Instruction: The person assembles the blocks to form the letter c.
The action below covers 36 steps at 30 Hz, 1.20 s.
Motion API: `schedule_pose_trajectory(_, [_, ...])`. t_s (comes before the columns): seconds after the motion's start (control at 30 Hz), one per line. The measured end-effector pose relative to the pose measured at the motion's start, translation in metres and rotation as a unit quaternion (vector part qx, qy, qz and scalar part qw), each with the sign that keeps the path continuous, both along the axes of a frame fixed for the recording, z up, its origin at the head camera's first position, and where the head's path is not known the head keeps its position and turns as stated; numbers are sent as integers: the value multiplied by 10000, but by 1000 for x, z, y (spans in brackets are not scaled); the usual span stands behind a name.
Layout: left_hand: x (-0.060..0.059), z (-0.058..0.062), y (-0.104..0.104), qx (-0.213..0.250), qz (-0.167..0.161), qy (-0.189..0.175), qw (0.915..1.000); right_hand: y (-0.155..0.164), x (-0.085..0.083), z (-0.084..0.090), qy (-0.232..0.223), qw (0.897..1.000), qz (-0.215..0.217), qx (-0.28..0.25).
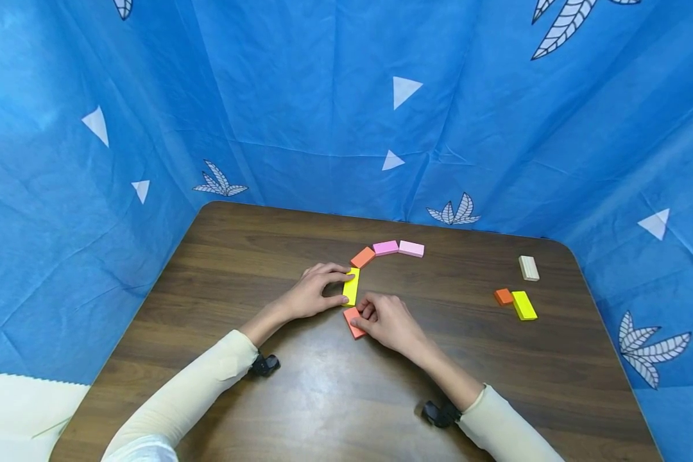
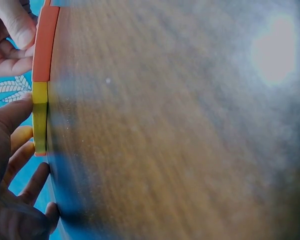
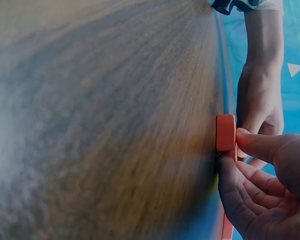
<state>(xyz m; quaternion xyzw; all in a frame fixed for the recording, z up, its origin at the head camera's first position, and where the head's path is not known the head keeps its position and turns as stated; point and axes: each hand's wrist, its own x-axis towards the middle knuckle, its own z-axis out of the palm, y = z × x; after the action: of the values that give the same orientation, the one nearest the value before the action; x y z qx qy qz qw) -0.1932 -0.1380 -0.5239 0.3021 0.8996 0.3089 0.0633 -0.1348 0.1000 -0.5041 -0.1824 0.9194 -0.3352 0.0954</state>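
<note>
Blue cloth printed with white leaves and triangles hangs round three sides of a dark wooden table (image 1: 254, 410), and the person leans over it in cream sleeves.

Near the middle of the table, a little toward the far edge, flat blocks lie end to end in a curving row: two pink blocks (image 1: 398, 248), an orange block (image 1: 362, 257), a yellow block (image 1: 351, 286) and, nearest the person, a second orange block (image 1: 353, 323). The left hand (image 1: 314, 292) has its thumb and fingers curled round the yellow block, pinching it along its long sides. The right hand (image 1: 388, 321) pinches the near orange block between thumb and fingertips, as the right wrist view shows at close range; that block touches the end of the yellow one.

Toward the right edge lie three loose pieces: a cream block (image 1: 528, 267), a small orange piece (image 1: 503, 296) and another yellow block (image 1: 523, 305) touching it.

These blocks look light, stiff and smooth-faced, probably painted wood. They should slide easily on the glossy table, so a nudge could shift the neighbours. Lying flat they offer little height; the long side edges seem the best place to take hold.
</note>
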Motion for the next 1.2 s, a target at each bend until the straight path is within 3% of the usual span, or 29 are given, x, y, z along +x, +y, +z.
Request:
schedule_pose_trajectory(0.8, [0, 0, 0, 33, 34, -64, 10000, 0, 2, -2, 13, 9994, -82, -321])
schedule_pose_trajectory(1.2, [-1, 1, -1, 10, 15, -60, 10000, 49, -5, 1, -188, 9969, -693, -307])
